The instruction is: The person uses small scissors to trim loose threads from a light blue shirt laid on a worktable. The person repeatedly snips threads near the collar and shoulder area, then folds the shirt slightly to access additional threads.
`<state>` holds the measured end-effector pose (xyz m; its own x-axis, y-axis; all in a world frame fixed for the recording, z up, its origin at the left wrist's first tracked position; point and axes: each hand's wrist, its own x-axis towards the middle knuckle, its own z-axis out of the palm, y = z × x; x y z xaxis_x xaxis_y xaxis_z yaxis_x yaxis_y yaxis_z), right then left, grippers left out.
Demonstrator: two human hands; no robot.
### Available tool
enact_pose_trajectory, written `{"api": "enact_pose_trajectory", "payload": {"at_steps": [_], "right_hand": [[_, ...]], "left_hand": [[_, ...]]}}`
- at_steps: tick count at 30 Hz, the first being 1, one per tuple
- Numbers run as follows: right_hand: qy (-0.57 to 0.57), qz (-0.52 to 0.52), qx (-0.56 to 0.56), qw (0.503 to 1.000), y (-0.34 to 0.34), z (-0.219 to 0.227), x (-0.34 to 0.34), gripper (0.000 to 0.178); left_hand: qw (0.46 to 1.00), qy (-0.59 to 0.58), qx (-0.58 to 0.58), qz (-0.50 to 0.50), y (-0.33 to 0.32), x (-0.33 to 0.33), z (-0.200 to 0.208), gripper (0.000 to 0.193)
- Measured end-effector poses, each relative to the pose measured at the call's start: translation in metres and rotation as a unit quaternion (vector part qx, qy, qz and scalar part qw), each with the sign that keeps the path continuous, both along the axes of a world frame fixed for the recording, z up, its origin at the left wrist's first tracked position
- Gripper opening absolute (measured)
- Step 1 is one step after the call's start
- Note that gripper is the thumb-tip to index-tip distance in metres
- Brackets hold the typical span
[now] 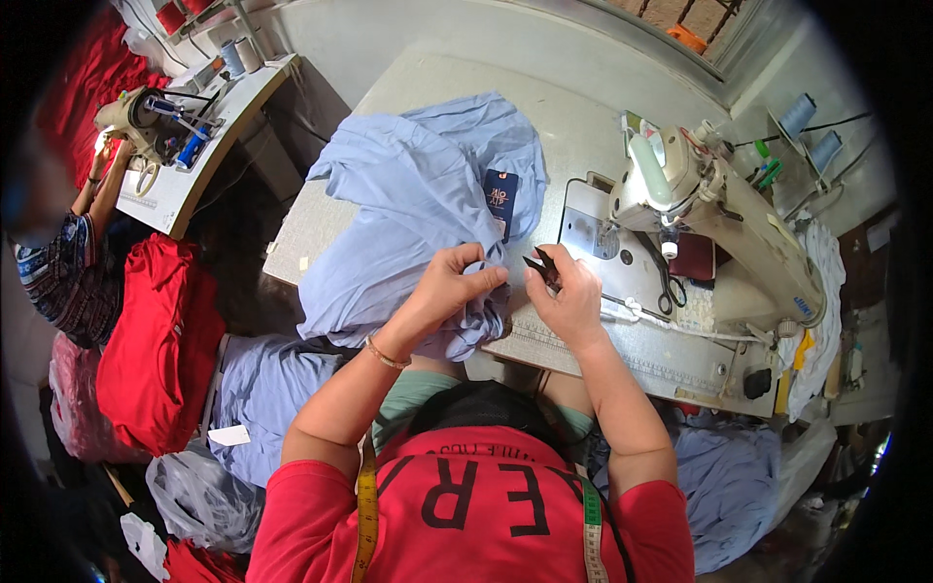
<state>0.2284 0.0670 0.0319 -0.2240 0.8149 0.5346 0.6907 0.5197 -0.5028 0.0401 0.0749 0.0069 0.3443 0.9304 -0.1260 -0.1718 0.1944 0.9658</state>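
A crumpled light blue garment (pixel 403 189) lies on the sewing table (pixel 428 73) in front of me, with a dark blue hang tag (pixel 501 202) on its right part. My left hand (pixel 449 290) is closed in a pinch on the garment's near right edge; a fold hides part of what the fingertips grip. Just right of it, my right hand (pixel 571 299) is wrapped round small black thread snips (pixel 537 260). Their blades are parted and point left toward my left fingertips, apart from the cloth. Most of the snips' body is hidden in my palm.
A sewing machine (pixel 695 180) stands to the right, with black-handled scissors (pixel 669 290) beside its bed and blue thread spools (pixel 799 115) behind. At far left another person (pixel 73 257) works at a second machine (pixel 136 126). Red cloth (pixel 155 350) and blue cloth (pixel 267 389) are heaped at my left.
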Motion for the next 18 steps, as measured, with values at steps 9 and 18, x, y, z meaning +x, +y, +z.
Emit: {"api": "enact_pose_trajectory", "payload": {"at_steps": [9, 18], "right_hand": [[0.158, 0.098, -0.163, 0.969, 0.005, 0.002, 0.015, 0.022], [0.009, 0.072, -0.102, 0.992, -0.011, 0.018, 0.008, 0.019]], "left_hand": [[0.965, -0.244, -0.096, -0.028, 0.007, -0.002, 0.006, 0.019], [0.969, -0.232, -0.088, -0.004, 0.005, 0.005, 0.004, 0.022]]}}
